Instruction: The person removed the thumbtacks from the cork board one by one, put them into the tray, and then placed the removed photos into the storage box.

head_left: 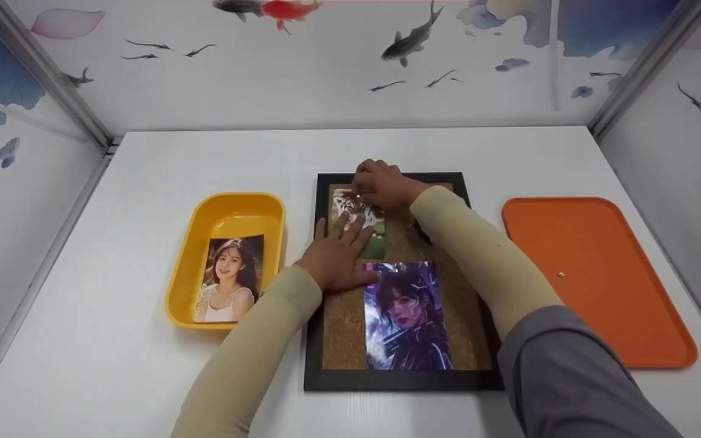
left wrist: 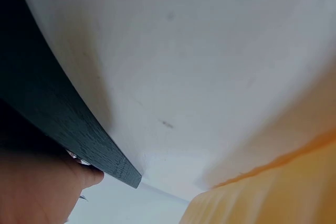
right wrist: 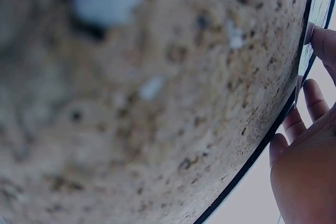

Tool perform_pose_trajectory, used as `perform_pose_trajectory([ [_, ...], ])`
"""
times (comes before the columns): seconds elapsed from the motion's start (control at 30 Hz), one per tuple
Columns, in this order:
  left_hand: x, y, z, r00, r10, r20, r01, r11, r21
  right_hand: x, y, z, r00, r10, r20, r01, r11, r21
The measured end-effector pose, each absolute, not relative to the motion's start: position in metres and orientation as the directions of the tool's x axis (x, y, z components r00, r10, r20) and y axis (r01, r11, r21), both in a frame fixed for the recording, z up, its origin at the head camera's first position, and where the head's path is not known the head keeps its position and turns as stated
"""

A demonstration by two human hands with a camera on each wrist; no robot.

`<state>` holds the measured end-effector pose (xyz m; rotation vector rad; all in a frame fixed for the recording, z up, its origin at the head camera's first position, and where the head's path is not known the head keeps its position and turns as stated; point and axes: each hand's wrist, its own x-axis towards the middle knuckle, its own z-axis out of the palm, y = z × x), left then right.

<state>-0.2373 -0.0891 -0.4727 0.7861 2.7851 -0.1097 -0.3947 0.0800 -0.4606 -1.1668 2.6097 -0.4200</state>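
A black-framed cork board point(head_left: 344, 340) lies on the table. On its upper left is a tiger photo point(head_left: 375, 246), and below that a purple portrait print point(head_left: 408, 322) with a small tack at its top edge. My left hand point(head_left: 338, 258) lies with spread fingers over the tiger photo and the frame's left side, thumb by the print's upper corner. At the tiger photo's top, my right hand point(head_left: 384, 185) has its fingers curled, with a small glint of a thumbtack between thumb and forefinger. The right wrist view shows those fingers point(right wrist: 315, 98) near the board's edge.
Left of the board stands a yellow tray point(head_left: 223, 207) holding a portrait photo point(head_left: 232, 280). To the right, an orange tray point(head_left: 600, 243) carries one small gold thumbtack point(head_left: 561, 275). Printed panels with fish wall in the white table point(head_left: 113, 255) at the back and sides.
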Motion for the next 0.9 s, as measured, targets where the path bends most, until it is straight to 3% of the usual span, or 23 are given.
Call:
perform_pose_trajectory([
  [0.9,-0.2362,-0.0887,-0.4698,-0.821,0.504,-0.268,0.524,0.851,-0.007,-0.3934,0.0777,-0.4595,-0.676,-0.724,-0.136,-0.663,0.678,-0.316],
])
